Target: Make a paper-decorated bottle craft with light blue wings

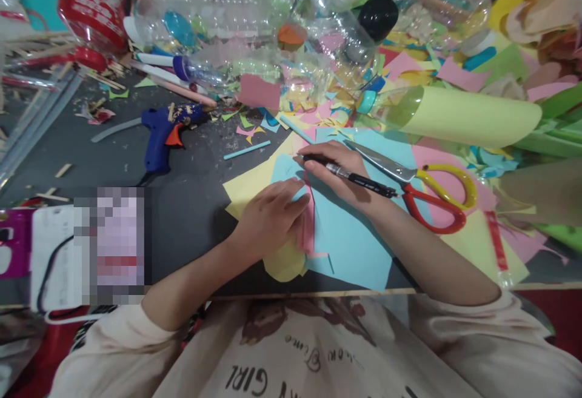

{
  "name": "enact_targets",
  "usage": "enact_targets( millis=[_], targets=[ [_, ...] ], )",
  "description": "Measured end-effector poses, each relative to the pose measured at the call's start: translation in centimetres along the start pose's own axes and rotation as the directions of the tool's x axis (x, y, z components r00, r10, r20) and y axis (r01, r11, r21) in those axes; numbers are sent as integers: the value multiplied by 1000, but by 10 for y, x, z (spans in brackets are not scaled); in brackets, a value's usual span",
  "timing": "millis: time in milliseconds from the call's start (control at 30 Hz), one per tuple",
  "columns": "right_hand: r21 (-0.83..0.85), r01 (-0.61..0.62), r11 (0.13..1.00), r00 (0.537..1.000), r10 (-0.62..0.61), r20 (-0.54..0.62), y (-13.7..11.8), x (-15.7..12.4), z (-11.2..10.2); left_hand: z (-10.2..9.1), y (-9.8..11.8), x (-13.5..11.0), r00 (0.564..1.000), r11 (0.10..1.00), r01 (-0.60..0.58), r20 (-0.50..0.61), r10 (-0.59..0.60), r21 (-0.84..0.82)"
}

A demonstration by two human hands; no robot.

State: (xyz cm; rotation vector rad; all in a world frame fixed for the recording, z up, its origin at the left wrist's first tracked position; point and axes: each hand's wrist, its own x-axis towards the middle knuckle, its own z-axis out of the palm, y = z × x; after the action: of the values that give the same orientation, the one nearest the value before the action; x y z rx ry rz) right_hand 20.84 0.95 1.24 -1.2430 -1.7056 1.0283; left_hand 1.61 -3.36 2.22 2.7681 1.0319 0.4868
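A black pen [354, 179] is gripped in my right hand [339, 171], its tip close to the upper edge of a small light blue paper piece [284, 169]. My left hand [273, 213] lies on that piece, fingers extended and slightly bent, pressing it onto yellow paper [248, 183]. A narrow pink paper strip [309, 228] runs down beside my left fingers. Under my right hand and forearm spreads a larger light blue sheet [352, 240]. Scissors with red and yellow handles [409, 174] lie partly spread, just right of my right hand.
A blue glue gun [159, 134] lies at the left, near a phone-like pixelated item [120, 234]. Clear plastic bottles [218, 16] and paper scraps crowd the back. A bottle wrapped in yellow-green paper [473, 116] lies at the right. The table edge [282, 294] is close to my body.
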Motion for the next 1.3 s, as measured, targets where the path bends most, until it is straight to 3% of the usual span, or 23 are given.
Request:
enact_targets(
  millis=[200,433,600,767,1100,1200,1300],
  targets=[
    [-42,18,999,999,-16,50,0,0,-2,-1,-9,2,998,993,56,46,-52,-102],
    [-18,29,999,996,-27,89,-2,1,-2,-11,1,5,989,995,93,122,-87,-46],
    [-33,49,998,992,-45,118,-1,1,-2,-13,2,-8,987,996,30,157,-43,84],
    [-29,58,998,992,-54,114,0,1,-2,-4,-4,-24,989,998,23,148,-32,64],
    [-14,94,995,990,-92,108,4,0,0,-8,-4,-23,991,998,-10,134,1,67],
    [7,32,999,994,-33,100,4,0,-1,-8,-4,-23,991,996,-24,130,14,81],
    [131,-89,987,993,78,87,4,0,0,-8,-4,-23,990,997,-15,142,3,78]
  ],
)
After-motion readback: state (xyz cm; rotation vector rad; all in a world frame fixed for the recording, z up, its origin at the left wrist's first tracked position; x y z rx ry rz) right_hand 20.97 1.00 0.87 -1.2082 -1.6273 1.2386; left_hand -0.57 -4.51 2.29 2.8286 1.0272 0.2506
